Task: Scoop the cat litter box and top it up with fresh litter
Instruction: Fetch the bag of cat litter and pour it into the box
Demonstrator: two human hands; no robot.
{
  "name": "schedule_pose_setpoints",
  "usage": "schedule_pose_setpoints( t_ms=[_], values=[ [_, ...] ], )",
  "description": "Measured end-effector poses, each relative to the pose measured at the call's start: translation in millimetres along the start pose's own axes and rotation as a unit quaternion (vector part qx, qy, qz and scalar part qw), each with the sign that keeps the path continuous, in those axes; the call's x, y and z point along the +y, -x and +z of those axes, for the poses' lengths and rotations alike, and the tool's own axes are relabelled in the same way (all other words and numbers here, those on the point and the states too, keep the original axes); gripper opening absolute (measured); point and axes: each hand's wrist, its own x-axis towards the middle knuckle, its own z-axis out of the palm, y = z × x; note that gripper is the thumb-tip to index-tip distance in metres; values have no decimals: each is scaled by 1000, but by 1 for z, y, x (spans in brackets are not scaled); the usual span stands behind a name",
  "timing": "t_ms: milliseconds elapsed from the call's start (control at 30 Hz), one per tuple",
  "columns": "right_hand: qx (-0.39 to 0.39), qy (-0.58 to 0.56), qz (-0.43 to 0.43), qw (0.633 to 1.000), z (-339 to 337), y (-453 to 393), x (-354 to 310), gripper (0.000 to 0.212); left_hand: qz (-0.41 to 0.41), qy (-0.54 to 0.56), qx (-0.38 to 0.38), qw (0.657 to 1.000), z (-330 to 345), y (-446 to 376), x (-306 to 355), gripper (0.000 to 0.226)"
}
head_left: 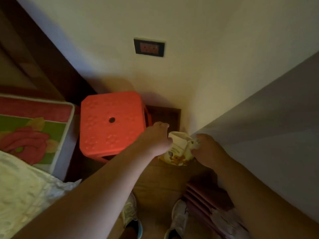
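- Hands meet at a printed litter bag [179, 150] beside the red plastic stool [112, 125].
- Left hand [159, 135] grips its top edge.
- Right hand [205, 149] pinches the crumpled opening.

We're in a dim room under a warm, yellowish cast. The wall [189, 49] around the socket [149, 47] is the brightest part, fading to grey on the right. A soft shadow sits on the wall behind the red stool [112, 125], and the lower corners sink into dark. Everything looks soft and slightly smeared. Straight lines lean outward at the edges, a wide-angle bend.
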Motion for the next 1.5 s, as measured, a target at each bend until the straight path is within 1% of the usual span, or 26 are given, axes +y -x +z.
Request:
schedule_pose_setpoints(
  t_ms=[67, 133, 233, 300, 367, 433, 533, 567, 633, 667, 733, 767, 800, 833, 867, 933, 967, 1033, 1133, 1200, 1267, 1333, 1400, 1433, 1500],
  values=[
    [-10, 1, 5, 1000, 23, -35, 10, 38, -3, 18, -7, 1000, 31, -41, -12, 61],
    [-17, 0, 15, 1000, 44, -67, 21, 45, -9, 25, -25, 999, 64, -76, -25, 63],
    [-16, -2, 36, 999, 71, -105, 36, 57, -27, 51, -49, 997, 112, -119, -49, 60],
    [-8, 8, 46, 999, 86, -124, 44, 62, -25, 53, -51, 997, 137, -139, -61, 75],
    [-4, 15, 47, 999, 100, -139, 51, 61, -19, 62, -40, 997, 158, -156, -71, 87],
    [-15, 37, 43, 998, 113, -149, 59, 52, -12, 56, -28, 998, 173, -171, -80, 86],
    [-38, 68, 44, 996, 125, -160, 66, 32, 3, 42, -24, 999, 186, -179, -86, 80],
    [-50, 76, 52, 994, 128, -162, 67, 29, 12, 34, -19, 999, 188, -179, -87, 75],
    [-79, 105, 71, 989, 133, -162, 70, 30, 16, 9, -7, 1000, 192, -173, -86, 61],
    [-88, 118, 77, 986, 136, -160, 72, 33, 8, -4, 4, 1000, 195, -171, -86, 60],
    [-95, 111, 89, 985, 147, -155, 77, 39, 2, 11, 12, 1000, 203, -165, -86, 72],
    [-105, 104, 97, 984, 152, -149, 78, 42, 3, 29, 9, 1000, 206, -162, -85, 80],
    [-119, 99, 104, 983, 155, -143, 78, 44, -1, 40, -2, 999, 207, -159, -83, 83],
    [-122, 90, 106, 983, 157, -137, 78, 45, -7, 34, -23, 999, 208, -158, -81, 79],
    [-111, 77, 107, 985, 156, -130, 77, 45, -7, -1, -44, 999, 208, -157, -80, 65],
    [-55, 42, 100, 993, 149, -115, 75, 41, -3, -84, -86, 993, 203, -147, -73, 31],
    [-32, 33, 93, 995, 144, -106, 73, 38, 0, -100, -95, 990, 201, -141, -71, 22],
    [-11, 18, 86, 996, 130, -86, 67, 33, 9, -93, -79, 992, 190, -128, -68, 19],
    [12, 9, 68, 998, 93, -54, 45, 30, 26, -46, -16, 998, 157, -94, -56, 21],
    [21, 14, 49, 998, 62, -18, 29, 31, 48, -26, 17, 998, 130, -58, -43, 17],
    [30, 6, 30, 999, 35, 26, 16, 36, 65, -8, 49, 997, 101, -15, -26, 16],
    [40, 9, 18, 999, 3, 74, -3, 41, 67, 24, 72, 995, 59, 30, -6, 16],
    [61, 0, 6, 998, -35, 123, -23, 41, 81, 54, 110, 989, 16, 77, 19, 16],
    [75, -2, -1, 997, -55, 148, -34, 39, 93, 69, 133, 984, -4, 100, 31, 14],
    [114, 18, -37, 993, -97, 198, -60, 29, 109, 109, 176, 972, -48, 143, 53, 6]
  ],
)
